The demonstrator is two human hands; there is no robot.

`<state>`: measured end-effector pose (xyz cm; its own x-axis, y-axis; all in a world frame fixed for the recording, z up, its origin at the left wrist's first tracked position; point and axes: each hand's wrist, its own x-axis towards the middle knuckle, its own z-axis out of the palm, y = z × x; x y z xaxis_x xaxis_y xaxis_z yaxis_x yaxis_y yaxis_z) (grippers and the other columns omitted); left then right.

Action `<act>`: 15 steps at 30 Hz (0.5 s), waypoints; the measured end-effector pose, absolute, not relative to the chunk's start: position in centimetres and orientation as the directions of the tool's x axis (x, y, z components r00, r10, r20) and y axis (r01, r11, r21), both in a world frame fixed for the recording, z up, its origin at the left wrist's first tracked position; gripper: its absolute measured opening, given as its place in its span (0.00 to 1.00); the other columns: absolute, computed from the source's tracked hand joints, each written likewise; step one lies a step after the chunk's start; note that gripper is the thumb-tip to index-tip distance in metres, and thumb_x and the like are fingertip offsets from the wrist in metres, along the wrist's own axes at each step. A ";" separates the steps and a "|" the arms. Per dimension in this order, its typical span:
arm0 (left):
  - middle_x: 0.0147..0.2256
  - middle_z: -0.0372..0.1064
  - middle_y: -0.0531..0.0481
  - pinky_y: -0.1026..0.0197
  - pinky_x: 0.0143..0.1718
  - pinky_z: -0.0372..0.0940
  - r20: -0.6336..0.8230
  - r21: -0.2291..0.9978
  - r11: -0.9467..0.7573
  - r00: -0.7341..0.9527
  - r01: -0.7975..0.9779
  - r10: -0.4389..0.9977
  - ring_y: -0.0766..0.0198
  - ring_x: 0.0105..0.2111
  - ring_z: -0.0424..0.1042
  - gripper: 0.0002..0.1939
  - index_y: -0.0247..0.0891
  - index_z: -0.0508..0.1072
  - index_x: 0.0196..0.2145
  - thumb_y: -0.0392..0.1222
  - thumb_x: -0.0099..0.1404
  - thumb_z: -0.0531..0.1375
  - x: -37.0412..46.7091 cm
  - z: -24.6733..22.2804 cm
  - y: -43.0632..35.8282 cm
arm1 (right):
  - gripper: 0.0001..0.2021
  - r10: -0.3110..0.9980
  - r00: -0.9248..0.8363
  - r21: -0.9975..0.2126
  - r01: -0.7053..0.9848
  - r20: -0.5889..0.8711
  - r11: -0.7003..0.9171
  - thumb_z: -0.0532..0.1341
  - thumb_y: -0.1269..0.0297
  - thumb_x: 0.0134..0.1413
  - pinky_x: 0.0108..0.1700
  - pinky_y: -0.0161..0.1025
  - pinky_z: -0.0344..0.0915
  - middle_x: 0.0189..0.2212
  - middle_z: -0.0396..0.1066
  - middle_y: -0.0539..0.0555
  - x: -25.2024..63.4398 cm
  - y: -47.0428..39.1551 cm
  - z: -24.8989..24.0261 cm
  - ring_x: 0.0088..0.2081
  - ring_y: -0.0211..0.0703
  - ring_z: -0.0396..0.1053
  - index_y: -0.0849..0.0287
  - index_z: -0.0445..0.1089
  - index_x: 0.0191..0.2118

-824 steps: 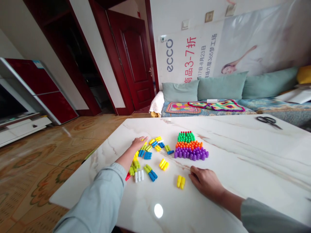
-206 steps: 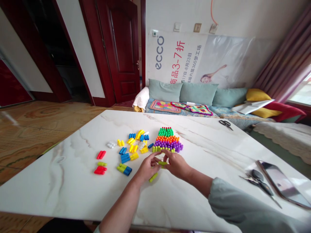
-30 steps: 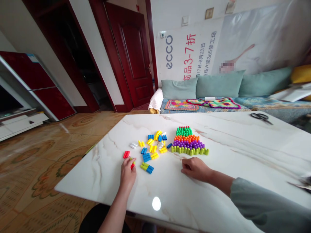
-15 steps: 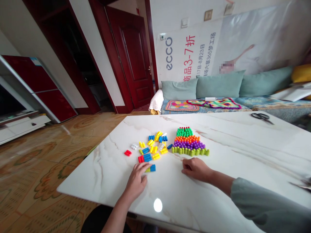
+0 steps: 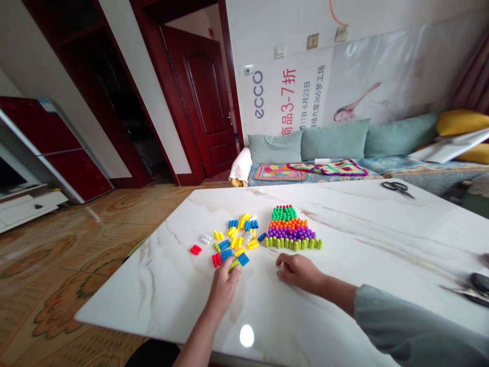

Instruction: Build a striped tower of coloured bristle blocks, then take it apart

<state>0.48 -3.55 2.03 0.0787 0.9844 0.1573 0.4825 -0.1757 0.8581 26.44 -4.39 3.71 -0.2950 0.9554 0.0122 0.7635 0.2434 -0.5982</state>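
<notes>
My left hand (image 5: 224,281) pinches a block of joined plastic pegs (image 5: 243,259), blue at one end and yellow-green at the other, its near end hidden by the fingers. The block is tilted near the table's surface. Just beyond it lie a red-and-blue peg block (image 5: 226,256) and yellow peg clusters (image 5: 252,245). My right hand (image 5: 300,271) rests on the table with its fingers curled in, and nothing shows in it. In front of it stand rows of pegs: yellow-green (image 5: 294,244), purple (image 5: 291,233), orange (image 5: 288,224), green (image 5: 283,213) and red.
A white marble-patterned table (image 5: 160,295) carries everything. To the left lie a red cluster (image 5: 196,250) and a clear one (image 5: 207,238). Black-handled scissors (image 5: 398,188) lie at the far right, another pair (image 5: 476,289) at the right edge. A sofa (image 5: 332,142) stands behind.
My left hand has closed on the blue and yellow-green block, tilting it and moving it slightly away from me. My right hand stays curled in about the same spot. The view has shifted slightly.
</notes>
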 end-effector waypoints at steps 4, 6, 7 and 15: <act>0.32 0.72 0.47 0.62 0.35 0.63 0.239 0.819 -0.374 0.334 0.435 0.912 0.60 0.33 0.69 0.13 0.35 0.73 0.39 0.45 0.63 0.54 4.4 3.0 -4.0 | 0.24 0.937 -0.329 -0.791 0.540 0.117 0.288 0.63 0.63 0.49 0.33 0.34 0.63 0.40 0.72 0.56 24.3 -4.6 4.2 0.28 0.36 0.66 0.60 0.64 0.54; 0.30 0.71 0.48 0.63 0.33 0.61 0.229 0.820 -0.387 0.378 0.422 0.897 0.62 0.31 0.68 0.11 0.36 0.73 0.37 0.45 0.63 0.54 5.5 2.7 -4.0 | 0.15 0.929 -0.325 -0.777 0.534 0.177 0.335 0.60 0.68 0.50 0.36 0.35 0.63 0.38 0.73 0.55 23.7 -4.6 4.5 0.31 0.38 0.68 0.60 0.70 0.46; 0.30 0.70 0.49 0.64 0.32 0.60 0.224 0.828 -0.377 0.372 0.415 0.901 0.63 0.30 0.67 0.11 0.36 0.72 0.36 0.45 0.63 0.55 5.8 2.4 -4.0 | 0.11 0.930 -0.310 -0.759 0.552 0.196 0.344 0.59 0.71 0.50 0.37 0.35 0.63 0.35 0.74 0.54 23.6 -4.4 4.6 0.32 0.38 0.68 0.60 0.72 0.41; 0.22 0.56 0.58 0.70 0.19 0.49 0.086 0.995 -0.084 0.034 -0.051 0.996 0.73 0.19 0.51 0.18 0.37 0.66 0.36 0.56 0.64 0.53 5.1 0.7 -3.2 | 0.09 0.991 -0.112 -0.802 0.597 -0.071 0.010 0.58 0.76 0.45 0.29 0.35 0.63 0.22 0.72 0.51 25.2 -3.1 4.6 0.25 0.39 0.69 0.63 0.73 0.33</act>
